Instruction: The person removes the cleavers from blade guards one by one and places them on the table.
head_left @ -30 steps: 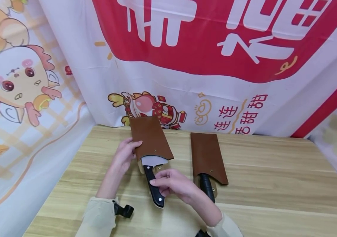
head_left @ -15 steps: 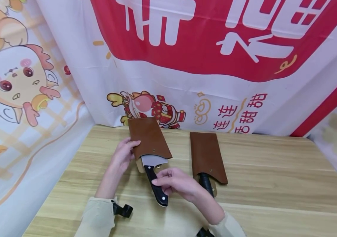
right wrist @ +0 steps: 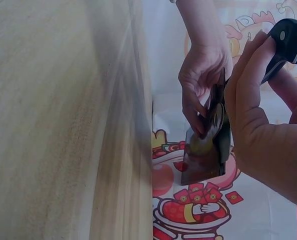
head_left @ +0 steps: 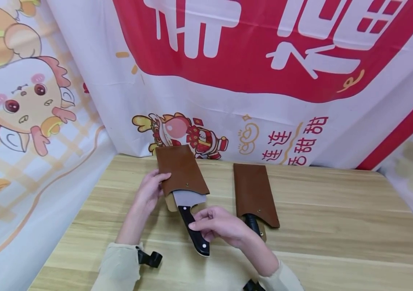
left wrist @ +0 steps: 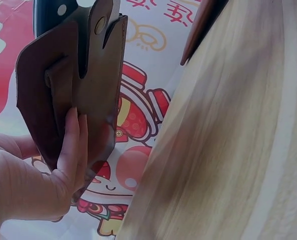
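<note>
In the head view, my left hand (head_left: pixel 149 192) grips the left edge of a brown leather knife sheath (head_left: pixel 182 169), thumb on its front. A cleaver (head_left: pixel 193 232) sits partly inside, a strip of its blade showing below the curved mouth. My right hand (head_left: pixel 221 227) pinches the black riveted handle. The left wrist view shows the back of the sheath (left wrist: pixel 96 105), with a snap strap and a loop, and my left fingers (left wrist: pixel 73 145) lying against it. Seen from the right wrist, the handle (right wrist: pixel 287 42) passes between thumb and fingers. Most of the blade is hidden in leather.
A second brown sheath (head_left: pixel 254 190), with a black-handled knife (head_left: pixel 251 223) in it, lies to the right on the wooden table (head_left: pixel 337 218). Printed cloth (head_left: pixel 206 97) hangs behind the table and along its left side. Black straps (head_left: pixel 150 258) sit at the wrists.
The handle has swung a little to the right with my right hand, and slightly more blade shows at the sheath's mouth. The sheath has shifted slightly left and down with my left hand.
</note>
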`<state>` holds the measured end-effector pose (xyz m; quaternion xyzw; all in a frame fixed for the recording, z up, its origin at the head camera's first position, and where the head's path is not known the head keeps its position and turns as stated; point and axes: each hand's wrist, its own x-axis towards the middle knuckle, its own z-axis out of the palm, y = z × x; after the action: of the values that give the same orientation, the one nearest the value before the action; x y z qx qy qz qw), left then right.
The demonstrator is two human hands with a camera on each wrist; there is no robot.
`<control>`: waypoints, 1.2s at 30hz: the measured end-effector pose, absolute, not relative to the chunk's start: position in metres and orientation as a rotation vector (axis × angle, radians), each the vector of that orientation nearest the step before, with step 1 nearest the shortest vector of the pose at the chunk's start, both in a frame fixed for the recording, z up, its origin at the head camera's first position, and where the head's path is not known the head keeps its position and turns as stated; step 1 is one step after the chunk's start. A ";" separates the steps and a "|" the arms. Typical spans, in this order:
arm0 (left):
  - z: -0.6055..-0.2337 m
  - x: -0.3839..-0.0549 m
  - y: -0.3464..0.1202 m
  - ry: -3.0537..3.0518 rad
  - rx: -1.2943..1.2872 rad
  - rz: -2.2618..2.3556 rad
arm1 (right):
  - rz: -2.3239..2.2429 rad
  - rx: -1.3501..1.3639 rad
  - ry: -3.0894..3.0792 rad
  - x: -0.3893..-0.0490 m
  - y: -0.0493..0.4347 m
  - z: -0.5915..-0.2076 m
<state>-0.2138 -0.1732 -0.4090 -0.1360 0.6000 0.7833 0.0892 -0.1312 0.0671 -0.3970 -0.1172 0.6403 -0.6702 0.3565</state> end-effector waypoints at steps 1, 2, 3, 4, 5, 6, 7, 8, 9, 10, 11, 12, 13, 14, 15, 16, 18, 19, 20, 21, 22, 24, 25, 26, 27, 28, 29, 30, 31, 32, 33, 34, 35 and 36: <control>-0.409 -0.214 -0.173 1.781 -0.407 2.332 | -1.724 -0.311 1.656 -0.131 0.068 -0.397; -0.409 -0.214 -0.173 1.779 -0.411 2.334 | -1.716 -0.319 1.658 -0.132 0.070 -0.397; -0.409 -0.215 -0.174 1.775 -0.415 2.337 | -1.709 -0.325 1.662 -0.132 0.071 -0.396; -0.409 -0.215 -0.174 1.774 -0.420 2.337 | -1.703 -0.332 1.669 -0.132 0.072 -0.396; -0.409 -0.215 -0.174 1.769 -0.423 2.340 | -1.696 -0.333 1.674 -0.132 0.073 -0.396; -0.409 -0.216 -0.174 1.765 -0.423 2.343 | -1.690 -0.335 1.679 -0.132 0.074 -0.396; -0.409 -0.216 -0.174 1.762 -0.426 2.346 | -1.686 -0.335 1.683 -0.132 0.075 -0.395; -0.409 -0.217 -0.175 1.761 -0.430 2.348 | -1.681 -0.337 1.687 -0.132 0.075 -0.395; -0.409 -0.217 -0.175 1.761 -0.432 2.347 | -1.679 -0.338 1.690 -0.132 0.076 -0.395; -0.409 -0.217 -0.175 1.762 -0.431 2.346 | -1.677 -0.341 1.691 -0.132 0.076 -0.394; -0.409 -0.217 -0.176 1.760 -0.429 2.347 | -1.674 -0.340 1.688 -0.132 0.076 -0.394; -0.409 -0.216 -0.177 1.763 -0.429 2.344 | -1.673 -0.343 1.689 -0.132 0.076 -0.394; -0.409 -0.216 -0.178 1.767 -0.430 2.341 | -1.670 -0.344 1.687 -0.132 0.076 -0.394; -0.409 -0.216 -0.179 1.768 -0.428 2.343 | -1.668 -0.346 1.687 -0.132 0.076 -0.394; -0.409 -0.216 -0.180 1.767 -0.422 2.349 | -1.666 -0.348 1.685 -0.132 0.076 -0.394; -0.409 -0.215 -0.181 1.764 -0.416 2.357 | -1.660 -0.351 1.686 -0.133 0.076 -0.394; -0.408 -0.215 -0.182 1.763 -0.411 2.371 | -1.647 -0.360 1.692 -0.132 0.076 -0.393; -0.408 -0.215 -0.183 1.759 -0.409 2.378 | -1.639 -0.367 1.695 -0.132 0.077 -0.392; -0.408 -0.216 -0.184 1.755 -0.409 2.387 | -1.631 -0.375 1.700 -0.132 0.078 -0.390; -0.407 -0.216 -0.185 1.753 -0.413 2.392 | -1.622 -0.385 1.705 -0.131 0.078 -0.389; -0.407 -0.216 -0.185 1.755 -0.418 2.391 | -1.614 -0.394 1.713 -0.131 0.079 -0.388; -0.406 -0.216 -0.187 1.756 -0.428 2.391 | -1.599 -0.411 1.724 -0.130 0.080 -0.386; -0.406 -0.216 -0.187 1.759 -0.432 2.389 | -1.594 -0.420 1.729 -0.129 0.081 -0.385; -0.405 -0.216 -0.188 1.758 -0.434 2.389 | -1.587 -0.427 1.733 -0.129 0.082 -0.384; -0.405 -0.215 -0.188 1.760 -0.433 2.385 | -1.580 -0.434 1.735 -0.129 0.082 -0.384; -0.404 -0.215 -0.188 1.762 -0.430 2.381 | -1.572 -0.440 1.737 -0.130 0.083 -0.384; -0.404 -0.215 -0.189 1.760 -0.428 2.383 | -1.566 -0.448 1.737 -0.130 0.083 -0.384; -0.404 -0.215 -0.189 1.762 -0.426 2.382 | -1.559 -0.454 1.737 -0.130 0.084 -0.384; -0.404 -0.214 -0.189 1.762 -0.423 2.384 | -1.555 -0.460 1.737 -0.130 0.085 -0.383; -0.404 -0.214 -0.190 1.761 -0.419 2.387 | -1.548 -0.465 1.735 -0.131 0.086 -0.383; -0.404 -0.214 -0.190 1.762 -0.415 2.390 | -1.543 -0.469 1.734 -0.131 0.086 -0.383; -0.404 -0.214 -0.190 1.761 -0.410 2.393 | -1.538 -0.473 1.732 -0.131 0.087 -0.383; -0.404 -0.214 -0.191 1.761 -0.405 2.396 | -1.536 -0.479 1.731 -0.132 0.088 -0.383; -0.404 -0.214 -0.191 1.759 -0.400 2.397 | -1.533 -0.483 1.727 -0.132 0.090 -0.383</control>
<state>-0.2140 -0.1908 -0.4038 -0.1329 0.5849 0.7970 0.0705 -0.1324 0.0896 -0.3827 -0.1894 0.6769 -0.6005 0.3812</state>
